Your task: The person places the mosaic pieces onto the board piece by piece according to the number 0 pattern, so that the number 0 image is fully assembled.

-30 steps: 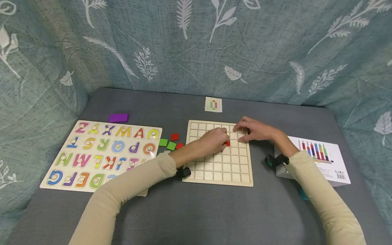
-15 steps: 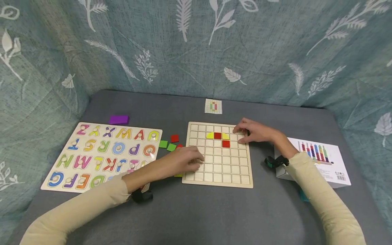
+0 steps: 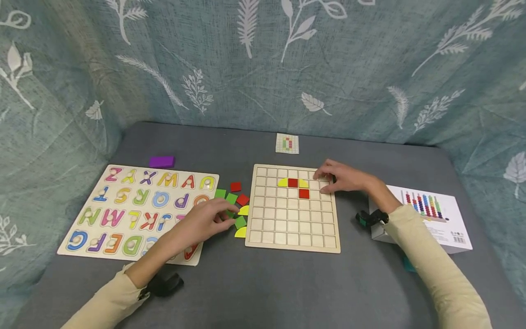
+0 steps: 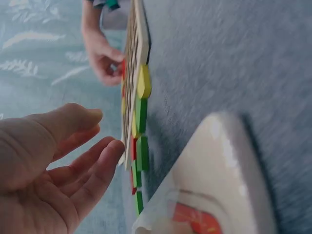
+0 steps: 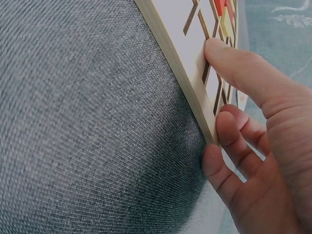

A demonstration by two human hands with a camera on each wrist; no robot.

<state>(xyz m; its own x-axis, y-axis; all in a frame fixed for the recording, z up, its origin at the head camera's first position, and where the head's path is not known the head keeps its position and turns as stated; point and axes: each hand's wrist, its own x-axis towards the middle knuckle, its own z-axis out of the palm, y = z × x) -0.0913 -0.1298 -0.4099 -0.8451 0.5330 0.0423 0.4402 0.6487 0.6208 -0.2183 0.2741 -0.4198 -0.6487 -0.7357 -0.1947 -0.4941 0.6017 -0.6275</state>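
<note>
My left hand [image 3: 201, 224] hovers beside the loose tiles with thumb and fingers parted and nothing visible between them. Nearest to it are a green square tile [image 3: 240, 223] and a yellow curved tile [image 3: 244, 210]. Another yellow curved tile [image 3: 240, 232] and several red and green squares lie close by. The wooden grid board [image 3: 287, 238] bears a red square [image 3: 292, 183] between two yellow curved tiles, plus a second red square [image 3: 304, 194] lower right. At the board's far right corner rests my right hand [image 3: 343, 177], its thumb [image 5: 234, 61] on the grid and fingertips at the edge.
A wooden alphabet puzzle board [image 3: 104, 183] lies on the left, partly under my left arm. Behind it sits a purple block [image 3: 162, 162]. A small pattern card [image 3: 287, 143] lies past the grid board. A white box [image 3: 448, 224] stands right, under my right forearm.
My left hand has left the red square in the grid and drawn back leftward to the loose tiles, uncovering the tiles on the board. My right hand stays at the board's corner.
</note>
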